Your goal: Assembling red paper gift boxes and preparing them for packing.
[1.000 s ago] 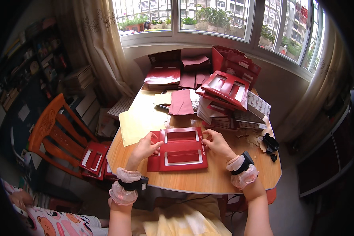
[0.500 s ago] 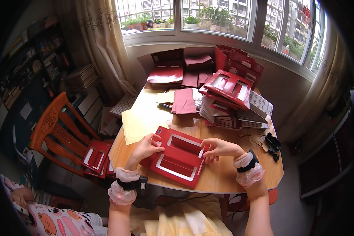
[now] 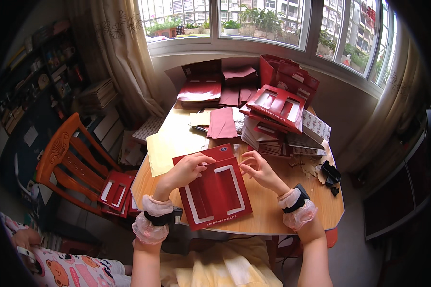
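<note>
Fingers (image 3: 199, 161) of my left hand (image 3: 186, 171) press down on the upper left part of the red card (image 3: 215, 191), thumb and fingertips pinching its edge, while my right hand (image 3: 261, 170) hovers half curled just past the card's upper right corner, holding nothing that I can see. That card lies flat and tilted on the tabletop (image 3: 282, 210) right in front of me, its two white-rimmed windows facing up; I'd judge it not yet folded into shape. Just beyond it sit plain yellow sheets (image 3: 170, 143) and a dark red envelope (image 3: 222, 123). To the right, a stack of flat cards (image 3: 263, 138) suggests plenty left to do. Farther back, folded red boxes (image 3: 277, 103) are heaped near the window (image 3: 263, 19), so some look finished. At my left stands an orange chair (image 3: 64, 158) carrying more red cards (image 3: 115, 191)
</note>
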Action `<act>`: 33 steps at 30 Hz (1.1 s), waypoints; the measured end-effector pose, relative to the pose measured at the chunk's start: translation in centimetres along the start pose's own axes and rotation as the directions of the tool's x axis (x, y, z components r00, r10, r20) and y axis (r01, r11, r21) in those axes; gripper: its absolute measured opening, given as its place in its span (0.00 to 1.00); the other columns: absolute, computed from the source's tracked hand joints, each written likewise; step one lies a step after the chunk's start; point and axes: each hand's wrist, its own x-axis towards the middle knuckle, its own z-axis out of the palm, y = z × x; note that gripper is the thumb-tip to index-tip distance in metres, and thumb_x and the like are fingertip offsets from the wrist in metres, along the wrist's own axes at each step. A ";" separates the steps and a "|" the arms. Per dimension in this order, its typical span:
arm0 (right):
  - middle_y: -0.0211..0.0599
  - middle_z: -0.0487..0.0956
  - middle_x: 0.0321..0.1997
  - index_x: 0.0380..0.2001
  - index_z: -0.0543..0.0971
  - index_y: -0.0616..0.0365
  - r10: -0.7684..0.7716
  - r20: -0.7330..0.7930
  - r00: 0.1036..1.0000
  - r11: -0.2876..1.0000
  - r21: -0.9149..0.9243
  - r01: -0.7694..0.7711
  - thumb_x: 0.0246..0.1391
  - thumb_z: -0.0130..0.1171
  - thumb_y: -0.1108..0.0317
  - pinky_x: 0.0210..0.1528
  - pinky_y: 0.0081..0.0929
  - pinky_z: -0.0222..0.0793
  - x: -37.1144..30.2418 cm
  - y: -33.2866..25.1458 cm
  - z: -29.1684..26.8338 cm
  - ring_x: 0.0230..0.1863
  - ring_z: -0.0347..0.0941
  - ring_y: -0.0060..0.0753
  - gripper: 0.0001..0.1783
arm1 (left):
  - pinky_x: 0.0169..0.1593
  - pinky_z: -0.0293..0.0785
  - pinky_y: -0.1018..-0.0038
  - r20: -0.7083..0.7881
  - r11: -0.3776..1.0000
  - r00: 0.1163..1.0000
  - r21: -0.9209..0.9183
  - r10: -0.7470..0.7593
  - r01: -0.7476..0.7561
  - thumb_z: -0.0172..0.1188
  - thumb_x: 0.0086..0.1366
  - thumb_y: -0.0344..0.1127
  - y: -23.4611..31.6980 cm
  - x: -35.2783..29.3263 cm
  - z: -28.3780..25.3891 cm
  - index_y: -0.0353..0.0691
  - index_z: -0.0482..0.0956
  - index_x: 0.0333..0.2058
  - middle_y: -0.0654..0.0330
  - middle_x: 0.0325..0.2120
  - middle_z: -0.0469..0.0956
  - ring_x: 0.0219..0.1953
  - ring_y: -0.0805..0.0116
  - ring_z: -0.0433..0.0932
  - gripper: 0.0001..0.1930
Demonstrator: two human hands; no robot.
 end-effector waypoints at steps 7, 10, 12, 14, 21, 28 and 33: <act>0.21 0.78 0.30 0.51 0.71 0.55 0.123 0.114 0.986 0.973 0.181 -0.142 0.65 0.61 0.60 0.20 0.11 0.53 0.0 -0.2 -0.6 0.22 0.62 0.07 0.17 | 0.52 0.78 0.64 0.049 0.928 0.937 0.134 0.345 -0.348 0.60 0.64 0.23 0.4 1.5 1.5 0.40 0.81 0.48 0.55 0.45 0.79 0.49 0.55 0.79 0.14; 0.20 0.79 0.32 0.50 0.73 0.54 0.095 0.052 0.994 0.974 0.202 -0.103 0.65 0.61 0.63 0.20 0.11 0.53 0.1 -0.4 -1.2 0.21 0.62 0.05 0.15 | 0.54 0.76 0.64 -0.167 0.922 0.909 0.141 0.382 -0.362 0.63 0.63 0.26 -0.3 1.1 1.5 0.40 0.82 0.47 0.54 0.45 0.80 0.51 0.56 0.78 0.13; 0.21 0.80 0.34 0.51 0.73 0.54 0.078 -0.006 0.997 0.974 0.212 -0.075 0.65 0.61 0.65 0.21 0.10 0.54 0.0 -0.7 -1.5 0.22 0.62 0.04 0.14 | 0.55 0.75 0.64 -0.440 0.919 0.808 0.230 0.392 -0.321 0.66 0.62 0.28 -0.9 0.8 0.5 0.40 0.82 0.46 0.54 0.45 0.81 0.51 0.56 0.78 0.13; 0.24 0.79 0.29 0.48 0.73 0.57 0.020 -0.126 0.992 0.962 0.273 0.015 0.65 0.61 0.64 0.19 0.12 0.56 -0.1 -1.1 -1.2 0.19 0.64 0.09 0.14 | 0.54 0.75 0.67 -0.613 0.988 0.776 0.111 0.150 -0.103 0.65 0.66 0.33 -3.4 0.4 -0.2 0.37 0.82 0.46 0.54 0.44 0.82 0.49 0.58 0.79 0.12; 0.39 0.84 0.38 0.56 0.67 0.60 -0.014 -0.219 0.976 0.959 0.274 0.076 0.64 0.60 0.65 0.23 0.18 0.75 -0.2 -1.0 0.9 0.30 0.84 0.31 0.22 | 0.45 0.76 0.71 -0.418 0.844 0.813 -0.512 -0.406 0.159 0.55 0.70 0.62 -10.8 -0.2 -0.5 0.37 0.67 0.57 0.55 0.40 0.81 0.43 0.67 0.81 0.33; 0.40 0.82 0.41 0.64 0.58 0.58 -0.167 -0.254 0.953 0.934 0.269 0.236 0.61 0.63 0.73 0.29 0.20 0.76 -0.5 -2.2 2.1 0.34 0.84 0.31 0.34 | 0.36 0.84 0.72 -0.291 0.706 0.872 -0.703 -0.393 0.084 0.56 0.74 0.39 -10.3 1.0 1.0 0.37 0.56 0.63 0.53 0.41 0.83 0.34 0.69 0.84 0.26; 0.41 0.83 0.41 0.67 0.54 0.56 -0.183 -0.219 0.958 0.929 0.280 0.241 0.60 0.64 0.75 0.30 0.21 0.76 -0.7 -2.3 2.6 0.35 0.84 0.32 0.38 | 0.36 0.84 0.74 -0.263 0.637 0.884 -0.769 -0.386 0.049 0.55 0.73 0.32 -10.9 0.4 0.9 0.38 0.57 0.63 0.54 0.41 0.83 0.34 0.71 0.84 0.25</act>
